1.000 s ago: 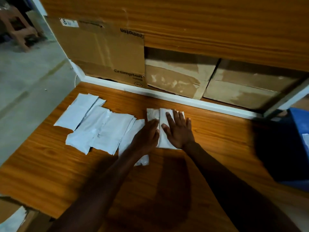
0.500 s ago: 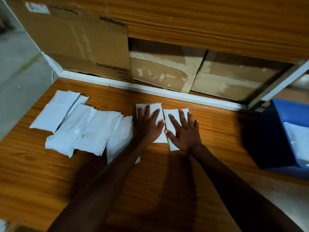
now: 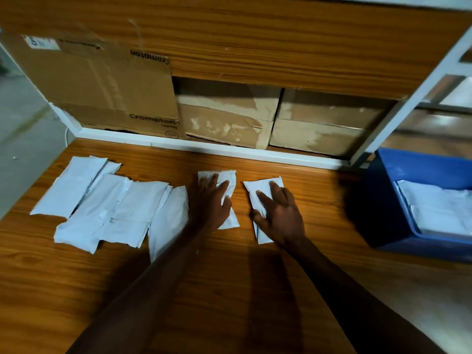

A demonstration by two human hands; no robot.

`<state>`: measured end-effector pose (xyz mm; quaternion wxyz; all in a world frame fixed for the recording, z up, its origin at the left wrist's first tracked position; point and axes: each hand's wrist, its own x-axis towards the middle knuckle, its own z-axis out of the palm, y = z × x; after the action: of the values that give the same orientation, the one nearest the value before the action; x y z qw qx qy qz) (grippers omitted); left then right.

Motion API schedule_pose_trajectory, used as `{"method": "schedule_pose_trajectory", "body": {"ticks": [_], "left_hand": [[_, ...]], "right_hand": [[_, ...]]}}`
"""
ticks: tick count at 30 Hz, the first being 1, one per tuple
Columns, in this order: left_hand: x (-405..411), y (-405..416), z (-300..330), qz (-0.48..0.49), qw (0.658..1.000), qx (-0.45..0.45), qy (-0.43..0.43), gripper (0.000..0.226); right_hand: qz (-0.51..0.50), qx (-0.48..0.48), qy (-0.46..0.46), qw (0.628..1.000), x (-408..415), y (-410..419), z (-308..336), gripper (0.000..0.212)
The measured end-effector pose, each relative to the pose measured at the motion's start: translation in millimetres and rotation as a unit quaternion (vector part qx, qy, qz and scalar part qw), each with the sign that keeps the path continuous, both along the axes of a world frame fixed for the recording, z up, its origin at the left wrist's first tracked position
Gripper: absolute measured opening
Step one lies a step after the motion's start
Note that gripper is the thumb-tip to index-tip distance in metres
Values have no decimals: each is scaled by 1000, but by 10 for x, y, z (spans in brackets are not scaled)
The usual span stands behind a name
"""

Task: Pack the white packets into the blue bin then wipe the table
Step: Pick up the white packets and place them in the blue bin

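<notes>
Several white packets (image 3: 107, 203) lie overlapping on the left half of the wooden table (image 3: 229, 290). My left hand (image 3: 212, 203) presses flat on one white packet (image 3: 228, 178) at the table's middle. My right hand (image 3: 279, 213) rests with straight fingers on another white packet (image 3: 258, 187) just to the right, a gap of bare wood between the two. The blue bin (image 3: 383, 200) stands at the right edge with white packets (image 3: 439, 210) lying inside it.
Cardboard boxes (image 3: 97, 83) fill the shelf behind the table, beyond a white rail (image 3: 204, 146). A white frame post (image 3: 413, 98) rises at the back right. Grey floor (image 3: 23, 129) lies off the table's left edge.
My right hand has slid its packet to the right, away from the one under my left hand. The view has shifted so more of the blue bin shows.
</notes>
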<state>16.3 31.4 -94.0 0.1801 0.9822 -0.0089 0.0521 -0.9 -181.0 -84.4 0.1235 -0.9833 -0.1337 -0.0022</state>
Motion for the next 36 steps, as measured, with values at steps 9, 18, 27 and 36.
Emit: {"method": "schedule_pose_trajectory", "body": {"ticks": [9,18,27,36], "left_hand": [[-59,-706,584,-72,989,-96,-86,47],[-199,-2029,1325,-148,965,-100,-191,51],[-467,-3668,1676,-161,961,-118,-192,51],[-451,-4229,1752,-177,965,-84,-176,51]], "right_hand": [[-53,94,-141,984,-379,-627,714,60],[-124,128,-210,961,-673,-2063,1458,57],[-174,61,-177,967,-542,-3993,1435,58],[-143,19,-29,989,-231,-4467,1256,51]]}}
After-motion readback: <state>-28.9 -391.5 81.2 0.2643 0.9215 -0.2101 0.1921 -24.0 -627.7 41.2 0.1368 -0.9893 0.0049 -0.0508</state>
